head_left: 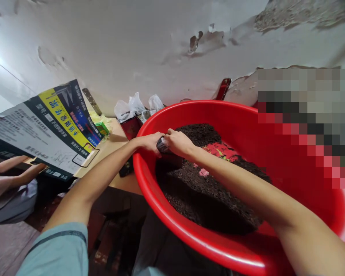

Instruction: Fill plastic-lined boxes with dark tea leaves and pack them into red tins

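Above dark grains, a small black bundle, probably plastic, pinched between left fingers and right fingers.

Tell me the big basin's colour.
The basin is red, shown best in the head view.

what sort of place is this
Probably a makeshift indoor workroom, perhaps in a home: the wall is flaking, a big red tub holds a heap of dark bits, and a printed carton stands to the left.
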`<state>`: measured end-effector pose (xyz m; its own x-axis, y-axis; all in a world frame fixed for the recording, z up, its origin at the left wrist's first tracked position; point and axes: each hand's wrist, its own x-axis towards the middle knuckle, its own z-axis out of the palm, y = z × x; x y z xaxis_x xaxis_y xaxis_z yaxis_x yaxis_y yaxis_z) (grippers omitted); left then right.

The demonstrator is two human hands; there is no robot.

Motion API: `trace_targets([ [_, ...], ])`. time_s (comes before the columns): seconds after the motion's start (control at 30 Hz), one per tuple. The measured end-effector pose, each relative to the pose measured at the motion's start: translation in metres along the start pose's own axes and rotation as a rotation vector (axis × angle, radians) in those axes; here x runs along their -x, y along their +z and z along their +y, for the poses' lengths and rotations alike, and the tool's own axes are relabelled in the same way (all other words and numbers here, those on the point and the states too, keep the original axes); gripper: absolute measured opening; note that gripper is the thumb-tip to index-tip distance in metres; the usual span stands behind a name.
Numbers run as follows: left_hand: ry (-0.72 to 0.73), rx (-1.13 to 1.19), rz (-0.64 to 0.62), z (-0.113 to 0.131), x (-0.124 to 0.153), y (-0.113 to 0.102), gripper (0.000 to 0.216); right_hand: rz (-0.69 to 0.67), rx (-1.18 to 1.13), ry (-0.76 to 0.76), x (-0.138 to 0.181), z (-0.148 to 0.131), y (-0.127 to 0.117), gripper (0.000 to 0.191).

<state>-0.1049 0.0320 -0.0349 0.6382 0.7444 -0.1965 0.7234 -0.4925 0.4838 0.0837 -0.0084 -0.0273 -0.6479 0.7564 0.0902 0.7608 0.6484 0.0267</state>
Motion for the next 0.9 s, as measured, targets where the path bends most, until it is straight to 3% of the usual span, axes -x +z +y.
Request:
trace_targets([
  [0.2,0.028,-0.174,-0.088,-0.004,-0.021,-0.011,0.086,-0.068,0.233,-0.437,-0.002,0.038,0.006,0.032],
  [0.37,-0.012,-0.293,-0.076,-0.009,-0.028,-0.016,0.108,0.112,0.314,-0.863,-0.003,0.067,0.014,0.040],
  [0.47,0.011,-0.250,-0.012,-0.008,-0.018,-0.020,0.104,0.248,0.327,-0.960,0.001,0.073,0.017,0.035],
  [0.57,0.147,-0.099,-0.008,-0.002,-0.012,-0.023,0.102,0.262,0.367,-0.943,0.004,0.074,0.014,0.034],
  [0.67,0.259,0.003,0.005,0.006,-0.015,-0.015,0.071,0.186,0.396,-0.993,0.002,0.073,0.008,0.038],
  [0.77,0.292,0.051,0.153,0.007,-0.027,0.003,0.035,0.157,0.427,-1.105,-0.002,0.073,-0.001,0.035],
  [0.9,0.361,0.197,0.324,0.001,-0.040,0.024,0.016,0.137,0.505,-1.151,-0.004,0.072,-0.011,0.035],
])
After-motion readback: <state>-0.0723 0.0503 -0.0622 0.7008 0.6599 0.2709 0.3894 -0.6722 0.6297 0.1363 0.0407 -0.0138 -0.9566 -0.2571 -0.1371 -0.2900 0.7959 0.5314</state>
